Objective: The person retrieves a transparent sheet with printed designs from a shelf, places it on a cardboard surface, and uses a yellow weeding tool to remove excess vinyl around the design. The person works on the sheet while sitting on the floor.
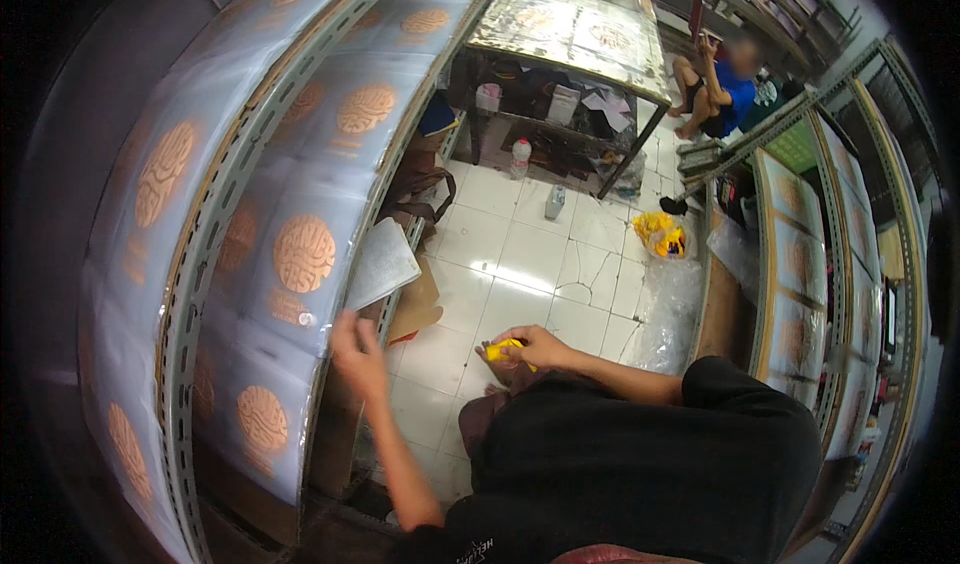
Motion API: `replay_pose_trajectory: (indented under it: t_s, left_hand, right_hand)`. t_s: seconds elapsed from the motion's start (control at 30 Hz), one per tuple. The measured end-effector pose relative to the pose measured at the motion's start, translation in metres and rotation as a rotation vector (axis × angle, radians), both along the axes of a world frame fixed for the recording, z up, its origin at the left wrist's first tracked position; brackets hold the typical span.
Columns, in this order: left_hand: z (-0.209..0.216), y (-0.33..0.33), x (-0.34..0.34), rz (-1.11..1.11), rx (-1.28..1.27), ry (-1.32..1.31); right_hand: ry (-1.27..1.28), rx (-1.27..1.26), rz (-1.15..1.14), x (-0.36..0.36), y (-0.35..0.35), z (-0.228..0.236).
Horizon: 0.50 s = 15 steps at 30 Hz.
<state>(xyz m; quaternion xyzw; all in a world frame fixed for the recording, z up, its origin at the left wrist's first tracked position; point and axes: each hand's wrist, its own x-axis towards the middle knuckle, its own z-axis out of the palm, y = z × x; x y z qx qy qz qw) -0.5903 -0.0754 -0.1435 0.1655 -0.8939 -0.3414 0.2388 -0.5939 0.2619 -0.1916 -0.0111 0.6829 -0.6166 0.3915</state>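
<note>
My left hand (360,356) is beside the near edge of a rack shelf, its fingers pointing up and a gap showing at the thumb. Nothing shows in it. Just left of it lie glossy translucent sheets (340,199) with round copper-coloured prints. In front of my body, my right hand (543,348) is closed around a small bright yellow object (503,352). Its kind I cannot make out, as the fingers cover part of it. A whitish flat pad or stack of sheets (384,266) lies at the shelf edge above my left hand.
A metal rack upright (180,364) stands at the left, and another rack (765,294) of printed sheets is at the right. Ahead is a worktable (570,26). On the tiled floor are a bottle (520,159) and a yellow bag (660,236). A person in blue (735,99) sits far right.
</note>
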Motion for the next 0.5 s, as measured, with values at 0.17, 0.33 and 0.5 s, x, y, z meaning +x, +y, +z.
replay_pose_trajectory:
  t_s: [0.17, 0.33, 0.5]
  left_hand:
    - [-0.03, 0.131, 0.058, -0.41, 1.103, -0.304]
    - [-0.027, 0.159, 0.048, -0.458, 1.04, -0.364]
    - [-0.015, 0.137, 0.031, -0.394, 1.075, -0.323]
  right_hand:
    - [0.019, -0.152, -0.105, 0.002, -0.026, 0.034]
    - [0.111, -0.004, -0.112, 0.001, -0.002, 0.066]
    - [0.183, 0.034, -0.068, -0.026, -0.022, 0.083]
